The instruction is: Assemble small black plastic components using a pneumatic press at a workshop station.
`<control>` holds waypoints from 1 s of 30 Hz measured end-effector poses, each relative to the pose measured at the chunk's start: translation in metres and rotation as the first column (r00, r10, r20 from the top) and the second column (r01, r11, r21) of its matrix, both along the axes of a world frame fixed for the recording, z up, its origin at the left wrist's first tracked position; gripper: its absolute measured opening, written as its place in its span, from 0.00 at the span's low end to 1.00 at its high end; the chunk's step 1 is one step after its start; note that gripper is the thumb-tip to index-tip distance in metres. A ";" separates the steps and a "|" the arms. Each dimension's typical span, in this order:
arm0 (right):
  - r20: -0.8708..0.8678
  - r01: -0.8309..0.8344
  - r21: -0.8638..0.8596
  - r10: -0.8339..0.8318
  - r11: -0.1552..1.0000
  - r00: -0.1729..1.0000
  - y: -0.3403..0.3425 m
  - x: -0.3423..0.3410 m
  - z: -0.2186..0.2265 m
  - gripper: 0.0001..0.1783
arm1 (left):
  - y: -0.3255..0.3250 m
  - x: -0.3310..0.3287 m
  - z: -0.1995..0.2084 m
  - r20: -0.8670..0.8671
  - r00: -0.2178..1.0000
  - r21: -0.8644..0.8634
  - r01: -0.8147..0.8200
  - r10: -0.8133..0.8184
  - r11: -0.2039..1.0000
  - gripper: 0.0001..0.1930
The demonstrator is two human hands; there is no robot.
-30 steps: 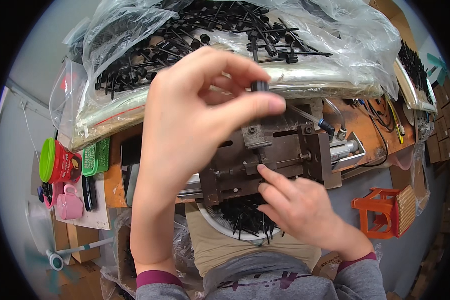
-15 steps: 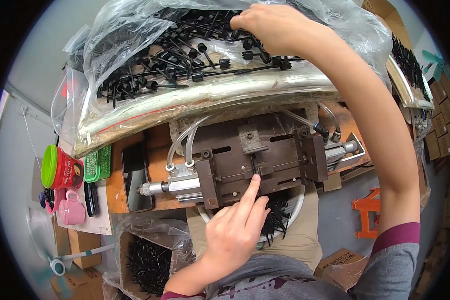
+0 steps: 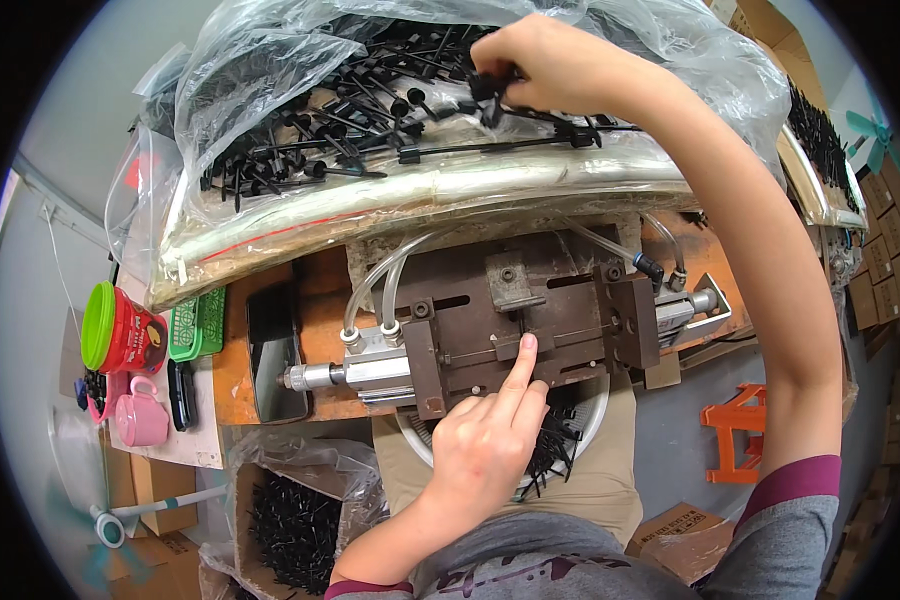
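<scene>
The person's right hand [image 3: 550, 65] is beyond the fixture [image 3: 570, 310], its fingers closed round a black part [image 3: 487, 90], which is blurred and low over the pile [image 3: 350, 130] of like parts. This pile lies in clear plastic [image 3: 270, 35] behind the fixture.

The left hand [image 3: 485, 440] comes in from the fixture's near side, index finger straight, its tip touching the fixture's middle. The other fingers are bent, their undersides hidden, so whether they grip anything cannot be told. A black rod [image 3: 521, 322] runs from the fixture's bracket [image 3: 510, 280] toward that fingertip.

A silver cylinder [image 3: 375, 375] with clear tubes [image 3: 390, 280] is fixed at the fixture's left end. Farther left are a phone [image 3: 273, 340], a green basket [image 3: 198, 325], a red tub [image 3: 135, 335] and a pink cup [image 3: 142, 415].

Below the fixture, a white bowl [image 3: 598, 420] holds black stems [image 3: 555, 450], partly behind the left hand. An orange stool [image 3: 735, 440] stands to the fixture's lower right.
</scene>
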State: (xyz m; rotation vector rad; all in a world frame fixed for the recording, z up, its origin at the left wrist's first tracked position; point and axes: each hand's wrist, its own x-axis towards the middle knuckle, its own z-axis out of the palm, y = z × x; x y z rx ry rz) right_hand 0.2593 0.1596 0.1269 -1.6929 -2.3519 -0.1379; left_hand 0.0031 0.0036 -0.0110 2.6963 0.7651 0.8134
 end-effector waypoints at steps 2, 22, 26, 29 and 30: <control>-0.093 0.043 0.084 -0.035 0.996 0.995 -0.003 -0.002 0.013 0.10 | 0.000 0.000 0.000 -0.008 1.000 0.001 0.000 0.000 1.000 0.12; -0.191 -0.326 0.483 0.461 0.813 0.866 -0.166 -0.081 -0.074 0.24 | 0.016 -0.019 0.036 0.676 0.715 -0.557 0.338 0.178 0.759 0.22; -0.255 -0.296 0.426 0.427 0.855 0.867 -0.190 -0.082 -0.094 0.23 | 0.009 -0.025 0.028 0.616 0.784 -0.580 0.388 0.074 0.716 0.17; -0.289 -0.267 0.369 0.383 0.890 0.877 -0.206 -0.082 -0.098 0.20 | 0.010 -0.029 0.024 0.606 0.795 -0.561 0.448 -0.023 0.696 0.17; -0.296 -0.230 0.374 0.351 0.898 0.889 -0.208 -0.077 -0.100 0.20 | 0.008 -0.029 0.025 0.537 0.843 -0.542 0.367 -0.024 0.756 0.17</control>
